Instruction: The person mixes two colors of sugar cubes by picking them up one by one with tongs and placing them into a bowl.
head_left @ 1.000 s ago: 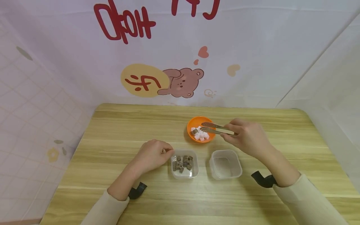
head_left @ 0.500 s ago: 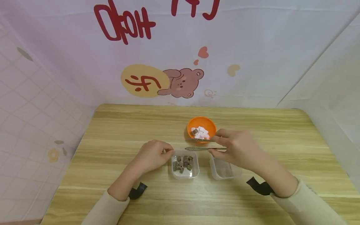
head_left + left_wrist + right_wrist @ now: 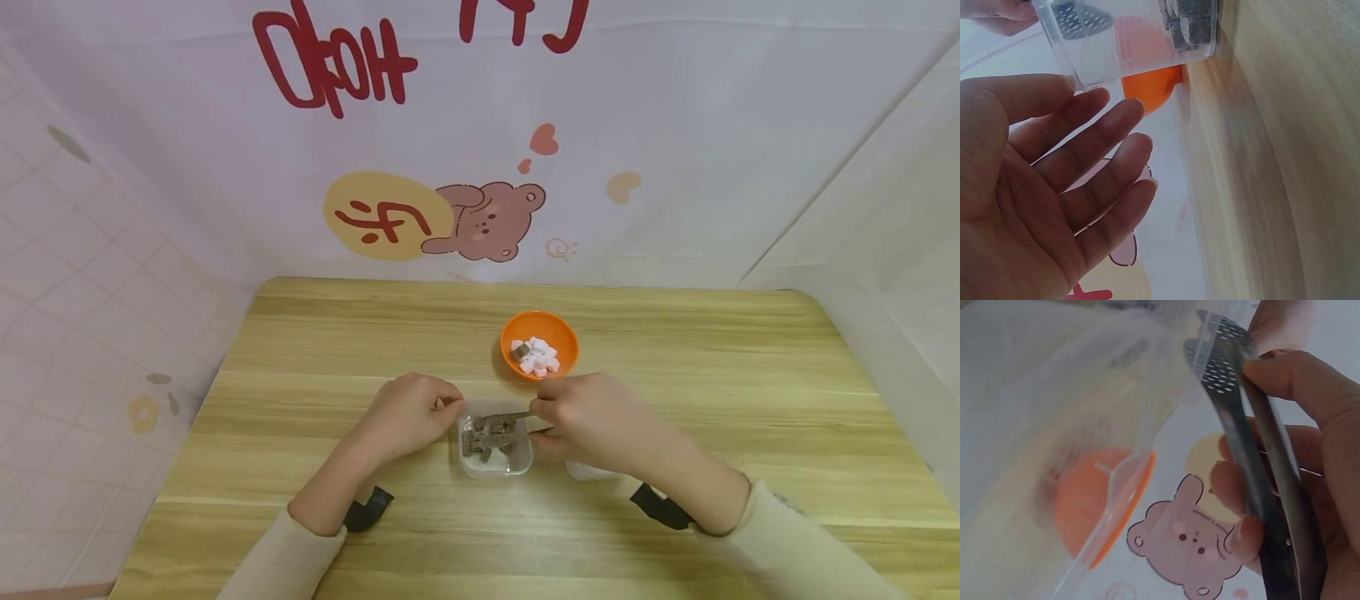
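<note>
- Left hand (image 3: 411,408): thumb and index finger pinch the near-side rim of a clear container (image 3: 496,472); remaining fingers are loosely extended, clear of it.
- Right hand (image 3: 592,421): fingers and thumb are wrapped round metal tongs (image 3: 1241,437), whose perforated ends point toward the left hand.
- Clear container: stands on the counter (image 3: 480,542) between the hands and holds brown cubes (image 3: 468,445). The tongs' ends are over it; whether they touch any cube cannot be told.
- Second container (image 3: 591,472): beneath the right hand, mostly hidden by it.
- Orange bowl (image 3: 540,321): just beyond the right hand, holding white pieces (image 3: 538,354) and brown material (image 3: 519,352) at the side toward the left hand.
- Bear print (image 3: 491,221): on the white backdrop, well beyond both hands.
</note>
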Demonstrator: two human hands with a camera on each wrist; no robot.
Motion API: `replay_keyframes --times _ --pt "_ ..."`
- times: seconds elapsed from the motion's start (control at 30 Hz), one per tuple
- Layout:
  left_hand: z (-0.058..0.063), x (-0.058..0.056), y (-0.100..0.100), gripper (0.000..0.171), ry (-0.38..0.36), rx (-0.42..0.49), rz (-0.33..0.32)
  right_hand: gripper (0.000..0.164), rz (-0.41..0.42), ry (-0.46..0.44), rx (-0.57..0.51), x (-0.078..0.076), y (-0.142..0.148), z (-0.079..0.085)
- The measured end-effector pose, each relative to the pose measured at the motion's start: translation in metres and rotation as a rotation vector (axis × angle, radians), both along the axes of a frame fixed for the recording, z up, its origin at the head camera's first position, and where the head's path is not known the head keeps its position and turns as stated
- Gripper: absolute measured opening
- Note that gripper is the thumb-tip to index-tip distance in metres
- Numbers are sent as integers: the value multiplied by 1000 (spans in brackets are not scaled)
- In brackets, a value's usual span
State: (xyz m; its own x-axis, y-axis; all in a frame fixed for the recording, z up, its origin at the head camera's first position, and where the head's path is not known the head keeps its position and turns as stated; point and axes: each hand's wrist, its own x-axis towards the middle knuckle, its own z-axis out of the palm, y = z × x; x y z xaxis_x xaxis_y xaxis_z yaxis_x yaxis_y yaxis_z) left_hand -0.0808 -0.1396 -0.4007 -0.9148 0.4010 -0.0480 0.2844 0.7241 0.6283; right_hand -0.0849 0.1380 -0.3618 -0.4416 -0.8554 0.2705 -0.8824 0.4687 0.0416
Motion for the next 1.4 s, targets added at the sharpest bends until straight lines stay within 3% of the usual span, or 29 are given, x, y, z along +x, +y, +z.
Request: replay_keyframes --times 0.5,0.77,0.97,1.07,1.27,1.4 --pt "-1 -1 0 14 3 14 -12 32 -34 -8 277 8 -27 17" --pt "-3 0 0 14 4 16 -10 33 4 64 276 13 -33 13" --pt "-4 -1 0 14 1 12 -10 27 -15 37 285 11 -27 14" --pt "-3 -1 0 15 -2 9 -11 28 -21 23 234 8 -20 15" --pt "-2 0 -1 15 -8 8 -8 34 19 -21 -4 -1 -1 15" --pt "-1 0 -1 15 -15 9 -3 19 39 -94 -145 -6 13 19"
